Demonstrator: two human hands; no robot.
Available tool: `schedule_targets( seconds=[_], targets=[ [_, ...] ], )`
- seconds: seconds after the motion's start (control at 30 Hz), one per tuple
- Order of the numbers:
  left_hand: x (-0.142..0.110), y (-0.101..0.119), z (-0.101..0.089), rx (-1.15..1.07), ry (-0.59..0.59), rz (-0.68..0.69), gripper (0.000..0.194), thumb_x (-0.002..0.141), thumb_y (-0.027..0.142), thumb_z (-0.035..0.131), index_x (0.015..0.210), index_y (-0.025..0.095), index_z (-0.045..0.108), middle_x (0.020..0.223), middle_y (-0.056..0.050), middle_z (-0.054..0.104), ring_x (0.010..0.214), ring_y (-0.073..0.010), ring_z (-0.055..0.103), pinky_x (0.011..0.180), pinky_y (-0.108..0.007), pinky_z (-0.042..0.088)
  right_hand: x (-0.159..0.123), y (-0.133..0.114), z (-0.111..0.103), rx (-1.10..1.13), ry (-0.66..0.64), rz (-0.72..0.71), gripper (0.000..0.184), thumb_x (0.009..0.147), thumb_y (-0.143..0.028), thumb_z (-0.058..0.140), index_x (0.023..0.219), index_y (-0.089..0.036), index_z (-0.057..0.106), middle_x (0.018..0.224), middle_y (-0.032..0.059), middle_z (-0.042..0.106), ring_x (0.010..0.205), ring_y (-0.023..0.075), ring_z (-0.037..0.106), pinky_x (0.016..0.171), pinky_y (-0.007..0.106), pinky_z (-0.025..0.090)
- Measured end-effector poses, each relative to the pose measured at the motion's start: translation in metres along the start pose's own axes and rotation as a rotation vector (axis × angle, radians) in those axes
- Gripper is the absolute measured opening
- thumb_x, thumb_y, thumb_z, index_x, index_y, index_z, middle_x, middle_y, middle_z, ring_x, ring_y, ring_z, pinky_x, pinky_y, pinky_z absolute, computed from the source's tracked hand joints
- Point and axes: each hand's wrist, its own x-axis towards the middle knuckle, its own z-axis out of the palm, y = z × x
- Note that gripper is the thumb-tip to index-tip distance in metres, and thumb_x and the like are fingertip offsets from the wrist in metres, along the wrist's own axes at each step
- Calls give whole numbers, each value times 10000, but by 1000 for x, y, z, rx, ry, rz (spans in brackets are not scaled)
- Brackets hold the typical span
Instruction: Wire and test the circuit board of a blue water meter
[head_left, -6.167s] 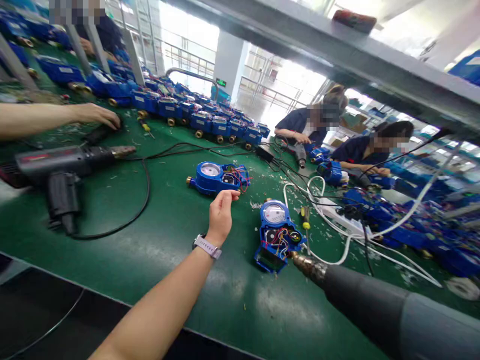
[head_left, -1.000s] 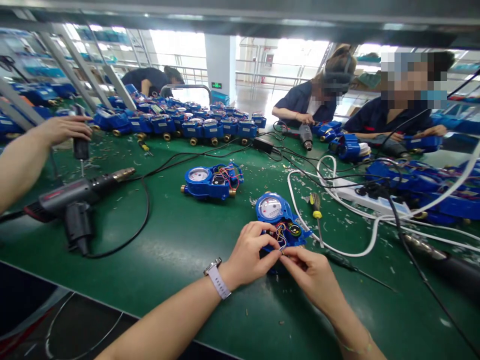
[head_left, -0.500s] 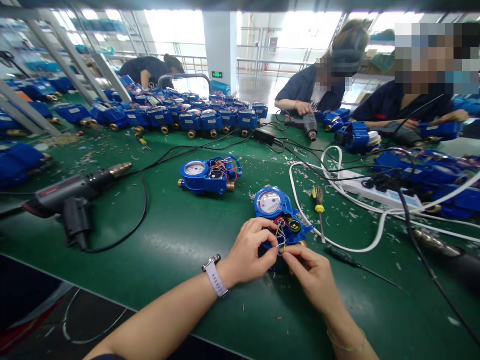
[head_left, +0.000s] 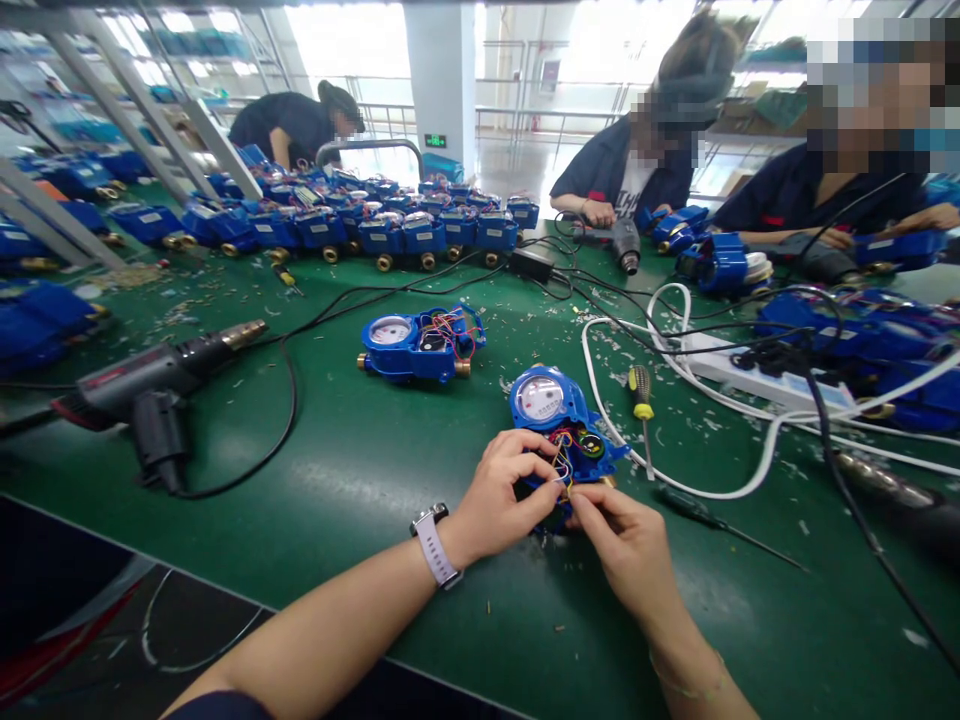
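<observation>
Now the big heat gun (head_left: 889,487) lies off to the right of my fingers, but a few seconds ago its tip was by the blue meter (head_left: 575,405). So both my hands can work inside it. The blue meter sits right under and just past my fingertips. My left hand (head_left: 499,495) and right hand (head_left: 634,545) pinch thin wires (head_left: 564,464), close together. I can't tell which wire each has.
</observation>
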Motion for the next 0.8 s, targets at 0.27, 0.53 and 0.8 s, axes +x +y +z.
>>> schedule_targets(
  seconds=[0.27,0.53,0.8],
  targets=[
    [1,0,-2,27,0,-8,79,844,196,611,776,186,650,1015,-73,658,1023,-221,584,927,-407,447,1,-8,3,-49,5,-114,144,872,-224,579,771,-193,676,653,9,674,549,154,616,544,239,490],
    [8,1,-8,56,-75,-85,179,834,278,675,680,187,668,918,-45,648,948,-208,576,902,-395,434,-1,-11,12,-104,-47,-251,164,908,-187,526,791,-205,640,706,17,669,616,155,617,611,261,469],
    [11,-3,-15,-114,-126,-162,172,815,230,668,651,178,683,885,-36,675,896,-190,613,890,-362,463,-1,-5,8,-98,18,-139,175,917,-226,509,768,-206,597,623,-6,599,537,138,561,550,247,427]
  ],
)
